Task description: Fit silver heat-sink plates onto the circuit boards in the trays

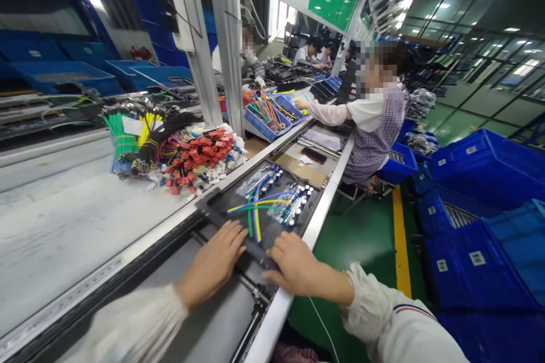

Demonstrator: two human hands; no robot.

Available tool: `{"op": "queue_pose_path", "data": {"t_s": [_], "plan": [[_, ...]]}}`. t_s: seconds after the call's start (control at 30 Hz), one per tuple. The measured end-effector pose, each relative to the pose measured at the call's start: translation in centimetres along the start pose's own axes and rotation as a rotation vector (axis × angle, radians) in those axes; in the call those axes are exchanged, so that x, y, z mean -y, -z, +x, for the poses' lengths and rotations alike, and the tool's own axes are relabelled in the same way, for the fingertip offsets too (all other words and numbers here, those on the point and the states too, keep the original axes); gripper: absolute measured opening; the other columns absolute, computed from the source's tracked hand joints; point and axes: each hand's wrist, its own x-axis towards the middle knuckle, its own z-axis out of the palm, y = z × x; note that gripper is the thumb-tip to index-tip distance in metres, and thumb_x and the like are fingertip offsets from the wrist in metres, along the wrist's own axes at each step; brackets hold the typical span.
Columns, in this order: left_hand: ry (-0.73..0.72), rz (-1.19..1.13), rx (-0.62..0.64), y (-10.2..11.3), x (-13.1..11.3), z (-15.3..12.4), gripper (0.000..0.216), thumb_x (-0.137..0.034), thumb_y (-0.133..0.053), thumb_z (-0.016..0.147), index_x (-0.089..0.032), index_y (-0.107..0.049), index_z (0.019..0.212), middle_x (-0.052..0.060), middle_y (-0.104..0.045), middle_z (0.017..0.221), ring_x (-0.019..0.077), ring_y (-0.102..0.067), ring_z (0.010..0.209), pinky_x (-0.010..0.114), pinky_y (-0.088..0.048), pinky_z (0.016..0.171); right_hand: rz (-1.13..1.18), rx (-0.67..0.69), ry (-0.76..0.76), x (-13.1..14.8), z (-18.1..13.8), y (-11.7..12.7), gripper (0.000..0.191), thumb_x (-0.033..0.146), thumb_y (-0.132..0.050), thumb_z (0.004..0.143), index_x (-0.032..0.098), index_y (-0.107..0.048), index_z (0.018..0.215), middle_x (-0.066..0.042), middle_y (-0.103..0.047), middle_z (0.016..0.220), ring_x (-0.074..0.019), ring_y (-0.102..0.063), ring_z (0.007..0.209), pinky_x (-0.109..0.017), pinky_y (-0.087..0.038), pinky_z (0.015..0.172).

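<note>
A shallow black tray (254, 252) sits on the rail track in front of me. Both of my hands are at its near edge. My left hand (215, 265) curls its fingers over the left part of that edge, and my right hand (298, 266) grips the near right corner with the thumb below. Two blue circuit boards (290, 207) with round capacitors lie inside the tray. Blue, yellow and green wires (256, 218) stick out from the boards and cross each other, their ends pointing toward my hands.
Bundled cables (125, 136) and a pile of red connectors (200, 156) lie on the white bench at left. Farther along, a blue bin (266, 125) holds coloured wires. A co-worker (374, 119) sits at the line. Blue crates (481, 261) stand at right.
</note>
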Motion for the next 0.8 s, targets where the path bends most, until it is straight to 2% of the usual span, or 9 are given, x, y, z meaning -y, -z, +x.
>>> {"op": "queue_pose_path", "data": {"t_s": [0.1,0.2,0.3,0.37,0.43,0.57,0.63,0.7,0.8], "plan": [[-0.021,0.012,-0.042,3.0,0.3,-6.6,0.034,-0.035,-0.043,0.095,-0.018,-0.061,0.119,0.009,-0.066,0.122,0.0223,-0.06,0.116,0.035,-0.048,0.104,0.04,-0.033,-0.033,-2.7,1.2,1.6,0.027,0.042,-0.055,0.093,0.02,-0.066,0.103,-0.004,-0.068,0.095,-0.0144,-0.058,0.094,-0.026,-0.044,0.086],[0.037,0.009,0.017,5.9,-0.1,-12.4,0.036,-0.031,-0.047,0.092,-0.025,-0.056,0.127,0.002,-0.061,0.131,0.0177,-0.055,0.124,0.028,-0.045,0.108,0.027,-0.068,-0.211,-6.8,3.0,2.7,0.031,0.032,-0.043,0.099,0.012,-0.061,0.114,-0.015,-0.063,0.116,-0.0202,-0.057,0.108,-0.038,-0.042,0.097],[0.218,-0.081,0.11,9.2,-2.0,-16.5,0.035,-0.027,-0.048,0.092,-0.026,-0.057,0.126,-0.001,-0.059,0.134,0.0156,-0.052,0.128,0.03,-0.039,0.115,0.062,0.065,-0.176,-7.3,3.9,0.9,0.025,0.031,-0.046,0.098,0.013,-0.063,0.103,-0.007,-0.067,0.102,-0.0161,-0.063,0.093,-0.037,-0.048,0.087],[0.346,-0.182,0.14,11.6,-3.6,-18.2,0.032,-0.024,-0.047,0.092,-0.027,-0.06,0.121,-0.002,-0.063,0.129,0.0148,-0.055,0.124,0.034,-0.039,0.115,0.079,0.164,-0.078,-5.7,3.5,-0.6,0.03,0.032,-0.044,0.099,0.014,-0.065,0.088,-0.003,-0.068,0.082,-0.0138,-0.063,0.077,-0.031,-0.049,0.076],[0.497,-0.245,0.156,13.7,-4.8,-19.4,0.031,-0.02,-0.042,0.094,-0.029,-0.064,0.114,-0.005,-0.066,0.124,0.0128,-0.059,0.119,0.037,-0.041,0.114,0.076,0.228,0.033,-3.9,2.8,-1.1,0.036,0.03,-0.041,0.099,0.015,-0.066,0.078,-0.005,-0.067,0.07,-0.0156,-0.063,0.067,-0.029,-0.046,0.066],[0.703,-0.223,0.133,16.4,-5.7,-20.7,0.025,-0.025,-0.043,0.096,-0.024,-0.068,0.102,0.0,-0.07,0.116,0.012,-0.062,0.112,0.034,-0.046,0.11,0.036,0.236,0.262,-0.7,4.7,1.2,0.032,0.03,-0.045,0.094,0.016,-0.071,0.079,-0.011,-0.07,0.072,-0.0235,-0.065,0.067,-0.032,-0.041,0.058],[0.783,-0.179,0.087,16.6,-5.3,-20.6,0.028,-0.029,-0.042,0.097,-0.019,-0.066,0.109,0.007,-0.068,0.12,0.0152,-0.058,0.119,0.037,-0.044,0.111,0.016,0.185,0.376,2.7,7.4,2.5,0.034,0.029,-0.041,0.096,0.014,-0.071,0.092,-0.015,-0.071,0.087,-0.0261,-0.066,0.078,-0.034,-0.043,0.065],[0.822,-0.159,0.083,16.2,-4.6,-20.0,0.034,-0.032,-0.039,0.097,-0.016,-0.062,0.118,0.009,-0.063,0.127,0.0174,-0.052,0.127,0.042,-0.037,0.117,0.027,0.217,0.579,7.5,10.3,2.9,0.029,0.031,-0.045,0.096,0.017,-0.069,0.103,-0.011,-0.07,0.101,-0.0226,-0.064,0.093,-0.032,-0.043,0.076],[0.856,-0.173,0.145,15.4,-3.5,-18.8,0.038,-0.033,-0.034,0.098,-0.018,-0.062,0.119,0.006,-0.067,0.12,0.0164,-0.058,0.118,0.042,-0.034,0.118,0.0,0.325,0.854,14.7,13.7,1.8,0.02,0.029,-0.055,0.093,0.021,-0.068,0.107,-0.005,-0.067,0.105,-0.0184,-0.061,0.093,-0.028,-0.039,0.069]]}}
